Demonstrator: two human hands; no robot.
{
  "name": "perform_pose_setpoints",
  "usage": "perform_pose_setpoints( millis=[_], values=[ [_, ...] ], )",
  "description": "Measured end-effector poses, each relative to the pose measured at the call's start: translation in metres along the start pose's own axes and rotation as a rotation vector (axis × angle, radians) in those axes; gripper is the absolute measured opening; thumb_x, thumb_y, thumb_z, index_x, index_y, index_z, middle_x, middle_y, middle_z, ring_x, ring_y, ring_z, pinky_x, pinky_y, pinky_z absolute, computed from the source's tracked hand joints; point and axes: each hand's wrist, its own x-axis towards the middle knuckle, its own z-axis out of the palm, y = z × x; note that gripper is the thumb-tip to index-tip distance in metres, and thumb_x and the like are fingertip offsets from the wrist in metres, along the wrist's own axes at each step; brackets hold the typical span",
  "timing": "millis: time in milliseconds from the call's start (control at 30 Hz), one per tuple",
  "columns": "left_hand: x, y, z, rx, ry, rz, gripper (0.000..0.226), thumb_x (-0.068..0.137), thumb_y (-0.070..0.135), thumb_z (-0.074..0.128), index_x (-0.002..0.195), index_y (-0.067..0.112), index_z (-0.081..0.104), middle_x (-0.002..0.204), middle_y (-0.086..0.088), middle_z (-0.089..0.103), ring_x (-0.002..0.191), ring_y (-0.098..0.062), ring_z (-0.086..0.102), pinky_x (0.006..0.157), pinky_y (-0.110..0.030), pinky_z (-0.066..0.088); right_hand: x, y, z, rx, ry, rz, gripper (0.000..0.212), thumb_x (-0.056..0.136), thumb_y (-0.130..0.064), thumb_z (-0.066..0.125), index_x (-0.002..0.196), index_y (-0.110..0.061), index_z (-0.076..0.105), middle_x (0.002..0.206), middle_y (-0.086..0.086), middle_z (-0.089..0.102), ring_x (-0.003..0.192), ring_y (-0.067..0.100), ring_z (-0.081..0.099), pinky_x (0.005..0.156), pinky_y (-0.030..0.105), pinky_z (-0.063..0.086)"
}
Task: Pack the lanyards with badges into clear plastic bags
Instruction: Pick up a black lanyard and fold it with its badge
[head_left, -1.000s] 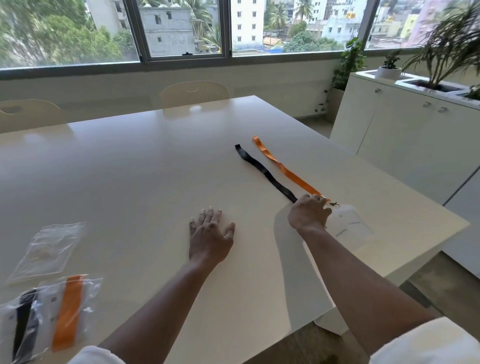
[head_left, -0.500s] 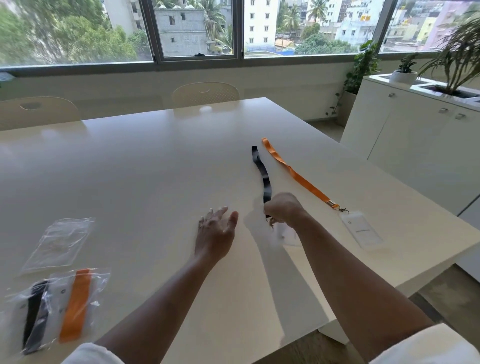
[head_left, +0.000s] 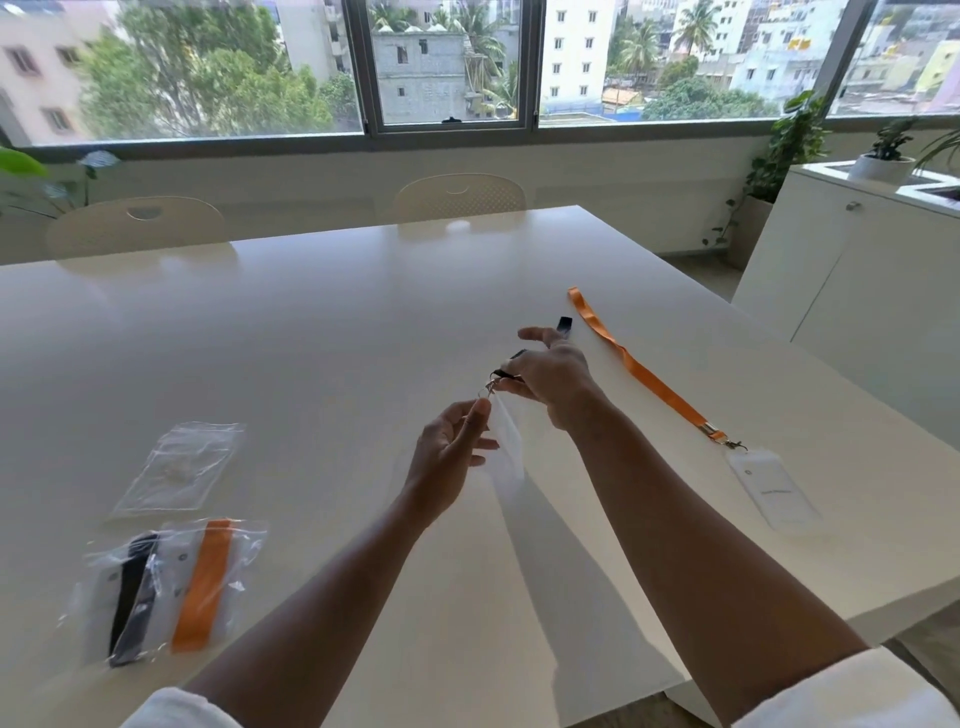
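My right hand (head_left: 553, 382) holds the black lanyard (head_left: 564, 323) near its metal clip, lifted above the white table (head_left: 322, 332); most of the strap is hidden behind the hand. My left hand (head_left: 451, 451) pinches the top of the clear badge holder (head_left: 508, 441) hanging from that clip. An orange lanyard (head_left: 641, 371) lies stretched on the table to the right, its badge (head_left: 771, 488) at the near end. An empty clear bag (head_left: 179, 470) lies at the left. In front of it are packed bags (head_left: 166, 584) holding a black and an orange lanyard.
The table's right edge runs close to the orange lanyard's badge. A white cabinet (head_left: 872, 306) with potted plants stands to the right. Two chairs (head_left: 460, 197) are tucked in at the far side under the windows.
My right hand pulled the black lanyard away from the orange one, toward the middle, and lifted it. My left hand rose from the table and took hold of the badge.
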Motion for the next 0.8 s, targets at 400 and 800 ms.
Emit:
perform_pose_setpoints(
  millis=[400,800],
  values=[
    [0.001,-0.002,-0.031,0.217,0.146,0.005,0.025,0.1,0.03,0.054,0.097,0.01,0.07,0.084,0.0,0.073,0.076,-0.019,0.068,0.068,-0.038,0.054,0.011,-0.007,0.02,0.114,-0.016,-0.058,0.048,0.083,0.017,0.037,0.117,-0.004,0.064,0.104,0.011,0.069,0.094,0.02,0.068,0.077,0.024,0.057],
    [0.004,0.042,-0.03,-0.181,0.245,0.107,0.029,0.105,0.026,0.039,0.098,0.013,0.063,0.08,-0.003,0.061,0.065,-0.008,0.059,0.053,-0.022,0.047,0.013,0.033,0.03,-0.421,-0.263,-0.151,0.018,0.085,-0.006,0.063,0.095,-0.012,0.076,0.07,-0.007,0.066,0.056,0.002,0.052,0.051,0.013,0.04]
  ],
)
